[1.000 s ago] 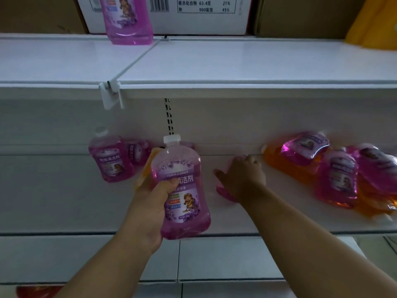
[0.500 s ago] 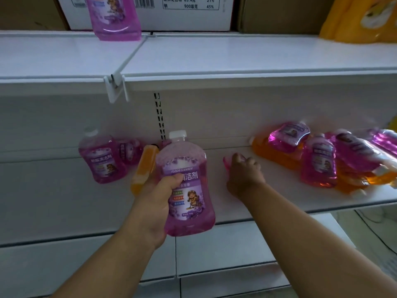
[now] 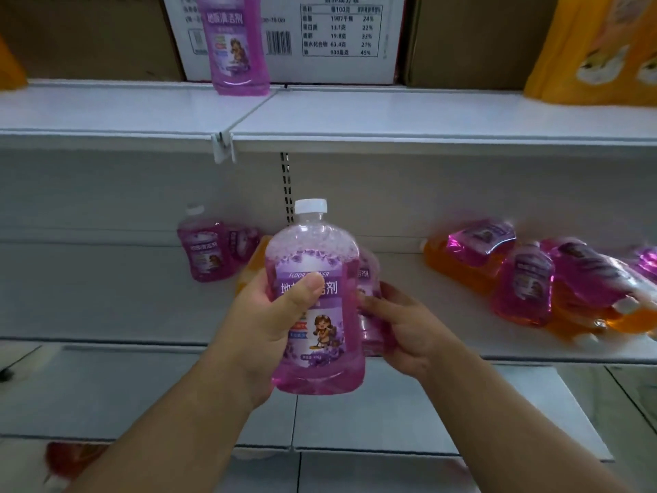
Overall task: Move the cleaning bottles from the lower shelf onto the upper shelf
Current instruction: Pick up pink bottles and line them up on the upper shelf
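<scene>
Mid-transfer. Our left hand (image 3: 265,323) has its grip clamped on an upright bottle (image 3: 316,297) before the lower shelf (image 3: 106,307); right hand (image 3: 398,325) clasps a second bottle (image 3: 371,314). Next, we judge: lift both onto the upper shelf (image 3: 426,115), upright.

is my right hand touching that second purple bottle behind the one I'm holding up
Touching. The head view shows the right hand with fingers curled around the second purple bottle, partly hidden behind the bottle the left hand holds.

i see my left hand (image 3: 270,314) and right hand (image 3: 401,329) bare, both forearms uncovered, no sleeves, gloves or rings showing.
</scene>
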`<action>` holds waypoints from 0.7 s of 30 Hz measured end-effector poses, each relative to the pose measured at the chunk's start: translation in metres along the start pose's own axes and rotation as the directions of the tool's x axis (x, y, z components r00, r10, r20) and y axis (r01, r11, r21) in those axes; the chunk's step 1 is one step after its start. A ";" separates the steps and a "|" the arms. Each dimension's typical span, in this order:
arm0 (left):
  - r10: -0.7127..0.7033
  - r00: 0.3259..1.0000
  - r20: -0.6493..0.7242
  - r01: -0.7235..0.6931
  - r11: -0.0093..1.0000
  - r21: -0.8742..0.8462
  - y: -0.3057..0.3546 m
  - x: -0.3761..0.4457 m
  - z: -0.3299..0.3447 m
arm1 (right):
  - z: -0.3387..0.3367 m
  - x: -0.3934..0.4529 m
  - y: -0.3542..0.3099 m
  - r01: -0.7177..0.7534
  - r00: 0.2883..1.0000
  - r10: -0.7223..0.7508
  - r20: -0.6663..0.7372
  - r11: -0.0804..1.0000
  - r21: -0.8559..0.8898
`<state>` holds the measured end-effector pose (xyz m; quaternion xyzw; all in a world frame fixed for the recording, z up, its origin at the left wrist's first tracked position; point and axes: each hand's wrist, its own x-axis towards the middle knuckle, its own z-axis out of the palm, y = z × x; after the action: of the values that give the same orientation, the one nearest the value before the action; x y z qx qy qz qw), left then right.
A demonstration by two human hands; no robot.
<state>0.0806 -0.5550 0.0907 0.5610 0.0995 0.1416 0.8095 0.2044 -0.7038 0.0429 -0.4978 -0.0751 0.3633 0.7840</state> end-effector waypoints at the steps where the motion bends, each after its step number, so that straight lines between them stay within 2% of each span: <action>1: 0.008 1.000 -0.014 -0.008 1.000 0.009 0.004 -0.010 0.003 | 0.002 -0.005 0.000 0.001 1.000 -0.001 0.008 1.000 -0.029; 4: 0.050 0.998 -0.029 -0.049 0.998 0.030 0.019 -0.045 0.009 | 0.011 -0.020 0.000 0.025 0.997 -0.018 0.080 0.996 -0.085; 8: 0.152 0.988 -0.024 -0.150 0.985 0.087 0.044 -0.091 0.011 | 0.040 -0.039 -0.004 0.148 0.970 -0.112 0.214 0.976 -0.160; 15: 0.337 0.942 -0.004 -0.334 0.935 0.116 0.096 -0.128 -0.003 | 0.112 -0.056 -0.025 0.410 0.851 -0.332 0.406 0.904 -0.119; 21: 0.442 0.892 0.095 -0.450 0.887 0.105 0.145 -0.109 -0.032 | 0.170 -0.050 -0.066 0.572 0.778 -0.500 0.380 0.815 -0.099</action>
<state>-0.0490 -0.5155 0.2157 0.6227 -0.0513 0.2979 0.7217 0.1186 -0.6285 0.1939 -0.4651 -0.3846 0.1934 0.7735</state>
